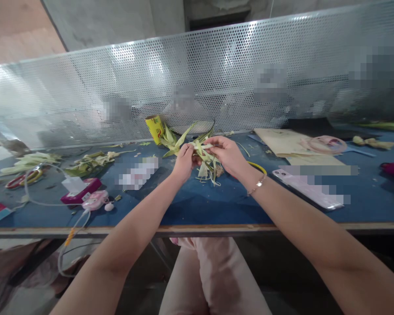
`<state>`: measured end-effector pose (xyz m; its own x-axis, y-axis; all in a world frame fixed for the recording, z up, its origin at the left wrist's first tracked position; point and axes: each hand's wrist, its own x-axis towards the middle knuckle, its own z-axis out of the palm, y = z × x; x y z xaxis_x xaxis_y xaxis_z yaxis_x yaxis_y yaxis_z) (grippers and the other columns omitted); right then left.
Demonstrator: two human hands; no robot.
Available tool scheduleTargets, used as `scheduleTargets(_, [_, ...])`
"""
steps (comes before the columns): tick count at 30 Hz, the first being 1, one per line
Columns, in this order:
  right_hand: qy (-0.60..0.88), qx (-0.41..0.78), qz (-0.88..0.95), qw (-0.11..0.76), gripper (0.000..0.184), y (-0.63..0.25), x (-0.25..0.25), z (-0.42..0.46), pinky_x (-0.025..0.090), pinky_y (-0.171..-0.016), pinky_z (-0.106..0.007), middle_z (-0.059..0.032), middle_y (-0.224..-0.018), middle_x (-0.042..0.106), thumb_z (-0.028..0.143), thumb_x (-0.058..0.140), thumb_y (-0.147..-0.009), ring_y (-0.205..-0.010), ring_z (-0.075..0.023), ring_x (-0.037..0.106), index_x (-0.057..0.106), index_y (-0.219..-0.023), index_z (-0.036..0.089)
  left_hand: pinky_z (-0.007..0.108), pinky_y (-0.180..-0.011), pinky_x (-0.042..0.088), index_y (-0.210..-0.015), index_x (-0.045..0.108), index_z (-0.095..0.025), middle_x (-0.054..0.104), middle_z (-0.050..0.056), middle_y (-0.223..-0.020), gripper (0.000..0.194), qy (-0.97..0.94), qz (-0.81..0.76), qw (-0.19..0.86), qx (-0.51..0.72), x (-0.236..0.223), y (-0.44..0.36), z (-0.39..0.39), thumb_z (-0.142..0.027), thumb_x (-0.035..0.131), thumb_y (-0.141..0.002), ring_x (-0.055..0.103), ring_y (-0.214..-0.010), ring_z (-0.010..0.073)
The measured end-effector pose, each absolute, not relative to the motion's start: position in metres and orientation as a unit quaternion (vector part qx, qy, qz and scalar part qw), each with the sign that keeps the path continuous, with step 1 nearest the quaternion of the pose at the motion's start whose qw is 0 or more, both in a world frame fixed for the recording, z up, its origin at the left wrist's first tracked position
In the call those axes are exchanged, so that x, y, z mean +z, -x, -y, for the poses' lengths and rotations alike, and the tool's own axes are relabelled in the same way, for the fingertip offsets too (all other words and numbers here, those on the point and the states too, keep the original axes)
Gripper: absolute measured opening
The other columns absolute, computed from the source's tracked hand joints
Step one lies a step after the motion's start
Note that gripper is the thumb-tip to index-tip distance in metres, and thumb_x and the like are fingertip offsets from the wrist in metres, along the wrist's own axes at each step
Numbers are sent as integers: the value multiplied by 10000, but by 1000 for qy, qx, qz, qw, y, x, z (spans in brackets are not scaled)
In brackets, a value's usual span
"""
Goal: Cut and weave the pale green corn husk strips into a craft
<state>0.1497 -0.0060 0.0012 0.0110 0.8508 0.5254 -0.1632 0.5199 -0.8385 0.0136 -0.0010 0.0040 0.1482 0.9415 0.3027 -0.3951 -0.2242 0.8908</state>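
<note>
Pale green strips of what looks like corn husk (202,151) are bunched between my two hands, above the blue table. My left hand (184,159) is closed on the bunch from the left. On the other side, my right hand (226,152) pinches a pale strip between thumb and fingers. Loose strip ends hang below the hands, beside a small brownish clump (218,170). Behind my left hand lie broader green husk leaves (171,141), against a yellow can-like cylinder (154,127). My palms and the inner part of the bunch are hidden.
A perforated metal screen (203,65) runs along the table's back. Left are scissors (19,180), a purple tissue pack (82,192), a white cable and husk piles (88,164). A phone (308,188), brown paper (282,142) and a tape roll (326,144) lie right.
</note>
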Motion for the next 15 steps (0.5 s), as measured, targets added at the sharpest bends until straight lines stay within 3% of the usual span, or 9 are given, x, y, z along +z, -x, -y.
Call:
scheduleTargets(6, [303,393,607,621,278,-151,3,9,498,-915,-446,-47,-936,705,243,620,-686,-892,-208,647,678,-956,215,197,-436,355,-730,404,-196,487,-55,-576,179,-498,-262,574,595,5,-12,1,-190,477,-892,474,-428,60])
scheduleTargets(12, [324,249,677,612,443,-159,10,17,416,-1041,-470,-21,-1201,632,144,476,-647,-1121,-236,552,697,-1009,270,193,-440,343,-739,414,-196,514,-50,-599,182,-507,-272,587,570,6,-11,4,-246,522,-876,470,-440,58])
scheduleTargets(15, [322,235,689,605,540,-161,8,14,418,-1045,-479,-22,-1253,591,133,463,-630,-1144,-240,535,664,-1106,290,193,-433,339,-744,420,-197,515,-44,-598,184,-523,-264,600,545,7,-11,5,-269,522,-880,476,-449,63])
